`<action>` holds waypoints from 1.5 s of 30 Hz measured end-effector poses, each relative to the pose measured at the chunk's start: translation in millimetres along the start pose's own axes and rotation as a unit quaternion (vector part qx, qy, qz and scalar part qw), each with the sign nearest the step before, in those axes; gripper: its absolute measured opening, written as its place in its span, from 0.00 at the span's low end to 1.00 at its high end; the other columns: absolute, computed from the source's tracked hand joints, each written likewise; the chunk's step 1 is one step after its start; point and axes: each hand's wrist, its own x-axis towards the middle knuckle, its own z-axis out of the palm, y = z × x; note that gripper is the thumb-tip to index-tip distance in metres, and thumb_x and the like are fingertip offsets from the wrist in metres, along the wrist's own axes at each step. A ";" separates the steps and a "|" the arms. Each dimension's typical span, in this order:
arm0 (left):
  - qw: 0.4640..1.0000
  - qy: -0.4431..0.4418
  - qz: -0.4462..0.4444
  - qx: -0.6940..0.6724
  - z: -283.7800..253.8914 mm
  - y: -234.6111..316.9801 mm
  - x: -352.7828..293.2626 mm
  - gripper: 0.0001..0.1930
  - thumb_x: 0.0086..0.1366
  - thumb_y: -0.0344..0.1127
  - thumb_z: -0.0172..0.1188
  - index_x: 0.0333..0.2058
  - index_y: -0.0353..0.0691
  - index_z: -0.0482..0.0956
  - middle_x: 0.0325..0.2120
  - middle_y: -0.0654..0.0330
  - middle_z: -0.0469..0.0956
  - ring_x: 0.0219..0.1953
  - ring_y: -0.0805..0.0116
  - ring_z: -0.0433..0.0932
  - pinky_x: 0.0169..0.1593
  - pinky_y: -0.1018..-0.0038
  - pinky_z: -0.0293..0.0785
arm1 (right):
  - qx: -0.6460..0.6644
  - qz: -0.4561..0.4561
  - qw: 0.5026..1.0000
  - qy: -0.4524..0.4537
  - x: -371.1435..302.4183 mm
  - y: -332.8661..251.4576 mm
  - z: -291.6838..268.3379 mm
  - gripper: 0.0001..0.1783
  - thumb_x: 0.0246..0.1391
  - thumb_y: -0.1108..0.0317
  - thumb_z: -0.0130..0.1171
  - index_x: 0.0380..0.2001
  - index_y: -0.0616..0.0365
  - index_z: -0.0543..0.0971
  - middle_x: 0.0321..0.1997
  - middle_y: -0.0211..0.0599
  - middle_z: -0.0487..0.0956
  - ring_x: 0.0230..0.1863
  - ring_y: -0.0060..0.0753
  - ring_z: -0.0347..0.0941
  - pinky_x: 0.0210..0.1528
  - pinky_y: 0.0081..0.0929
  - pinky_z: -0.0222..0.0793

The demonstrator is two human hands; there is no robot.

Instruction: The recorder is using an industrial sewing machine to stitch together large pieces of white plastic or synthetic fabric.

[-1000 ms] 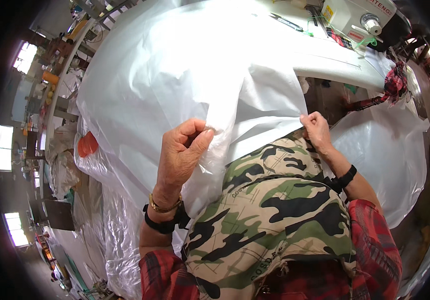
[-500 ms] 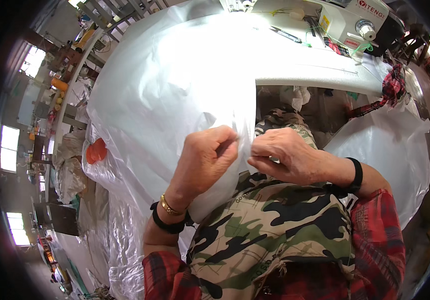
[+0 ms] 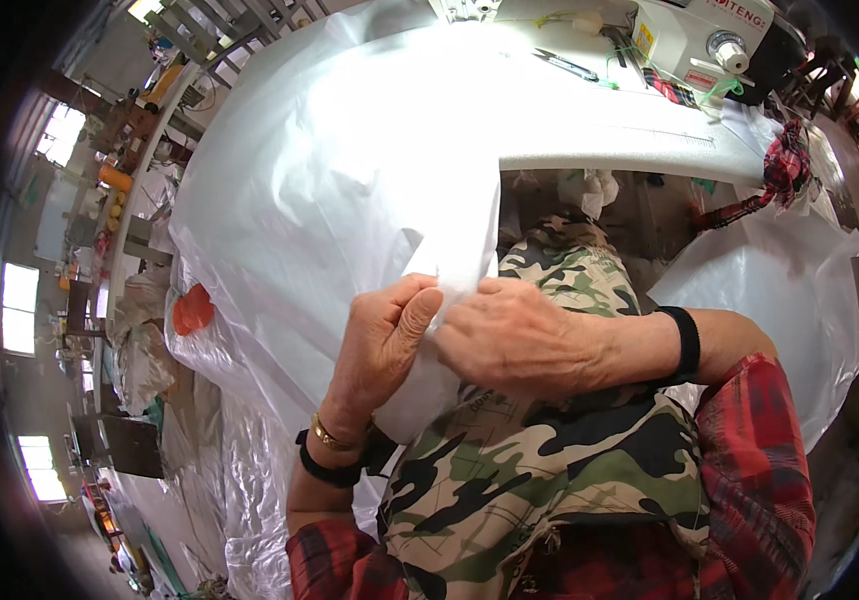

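Observation:
A large translucent white plastic sheet [image 3: 280, 210] covers the left of the sewing table and hangs down toward my lap. My left hand [image 3: 385, 340] is closed on a fold near its right edge, thumb on top. Close beside it, my right hand [image 3: 520, 335] is curled with its knuckles up at the same edge. It seems to grip the sheet, though its fingertips are hidden and slightly blurred. Both hands are above my thighs, where a camouflage apron [image 3: 550, 450] lies.
A white sewing machine [image 3: 690, 50] stands at the upper right. A cutter-like tool [image 3: 565, 66] lies on the white tabletop [image 3: 610, 125]. Red plaid cloth [image 3: 785, 165] hangs at the table's right end, above more plastic sheeting [image 3: 770, 290]. An orange-red patch [image 3: 193, 310] shows at the left.
My right hand has moved left and turned knuckles up, closer to my left hand. The left hand has shifted slightly left and down. The sheet's edge between them is drawn a little left.

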 end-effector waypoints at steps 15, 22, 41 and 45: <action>0.930 0.071 0.123 0.339 -102.6 61.6 25.6 0.06 0.68 0.28 0.54 0.37 0.31 0.77 0.23 0.48 0.76 0.22 0.56 0.73 0.28 0.68 0.68 | 0.257 0.270 0.927 -0.044 83.4 108.9 105.4 0.23 0.51 0.75 0.50 0.52 0.59 0.79 0.50 0.51 0.80 0.50 0.49 0.77 0.55 0.39 0.70; 0.798 -0.228 0.217 0.514 -57.8 86.8 36.7 0.05 0.55 0.25 0.54 0.31 0.36 0.69 0.20 0.53 0.74 0.24 0.54 0.79 0.28 0.63 0.74 | 0.183 0.060 0.981 0.020 158.5 98.8 165.9 0.21 0.52 0.69 0.51 0.50 0.56 0.79 0.49 0.51 0.80 0.49 0.51 0.77 0.51 0.41 0.72; 0.984 0.154 -0.090 0.009 11.8 -86.0 -29.4 0.13 0.63 0.24 0.56 0.46 0.34 0.80 0.28 0.60 0.80 0.26 0.72 0.77 0.32 0.77 0.72 | -0.022 -0.055 0.998 -0.022 55.6 157.4 36.6 0.08 0.51 0.68 0.61 0.34 0.54 0.74 0.34 0.34 0.74 0.43 0.39 0.70 0.51 0.36 0.63; 0.963 0.170 -0.164 -0.127 15.5 -76.2 -38.7 0.15 0.68 0.24 0.53 0.52 0.33 0.78 0.29 0.70 0.74 0.23 0.86 0.69 0.23 0.88 0.65 | 0.017 -0.067 0.996 -0.047 48.6 114.8 56.4 0.09 0.54 0.66 0.60 0.37 0.54 0.74 0.38 0.35 0.73 0.44 0.36 0.69 0.50 0.35 0.63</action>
